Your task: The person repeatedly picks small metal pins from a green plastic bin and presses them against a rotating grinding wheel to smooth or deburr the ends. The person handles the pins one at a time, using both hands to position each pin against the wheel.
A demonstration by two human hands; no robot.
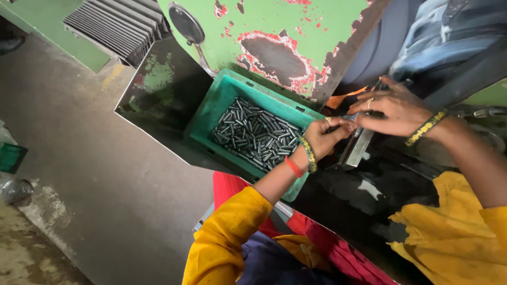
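A green plastic crate (224, 97) holds several small dark metal cylinders (256, 136). My left hand (325, 136), with bangles at the wrist, hovers over the crate's right edge, fingers pinched together; whether a piece is in them I cannot tell. My right hand (393, 108), wearing a ring and a yellow bangle, lies flat with fingers spread on the top of a slanted metal chute (358, 149) of the machine. The two hands nearly touch at the fingertips.
A worn green machine body (285, 31) with chipped red patches rises behind the crate. A ribbed grey panel (119, 24) sits upper left. Grey concrete floor (79, 158) spreads left. A green box corner (10, 157) is at the left edge.
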